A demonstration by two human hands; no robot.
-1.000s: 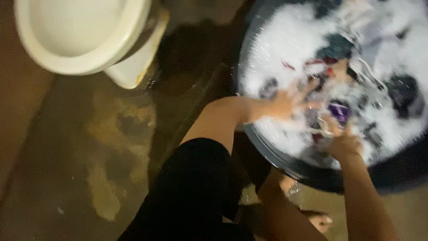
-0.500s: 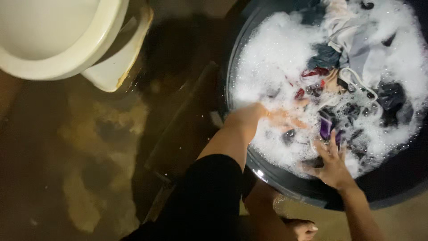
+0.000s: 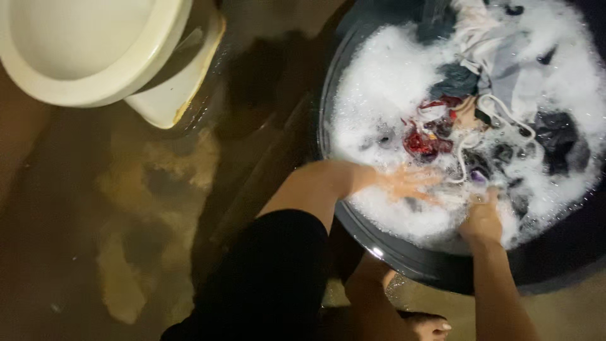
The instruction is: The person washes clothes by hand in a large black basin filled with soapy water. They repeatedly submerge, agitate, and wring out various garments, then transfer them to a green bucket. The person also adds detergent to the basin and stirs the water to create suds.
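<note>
A dark round basin (image 3: 404, 259) holds white suds (image 3: 379, 82) and soaking clothes: a grey piece (image 3: 499, 69), a red piece (image 3: 420, 142) and dark ones (image 3: 558, 142). My left hand (image 3: 407, 183) lies blurred on the foam near the front rim, fingers spread, just below the red piece. My right hand (image 3: 483, 218) is beside it to the right, curled down into the wet laundry, its fingertips buried in foam. A white cord (image 3: 505, 113) loops across the clothes above both hands.
A white toilet bowl (image 3: 82, 57) stands at the upper left. The stained floor (image 3: 126, 221) between it and the basin is wet. My black-clad knee (image 3: 271, 278) sits against the basin's left front, with a bare foot (image 3: 429, 327) below.
The view has shifted and closed in on the basin. My left hand slid a little right through the suds. My right hand went from spread flat to curled into the clothes.
</note>
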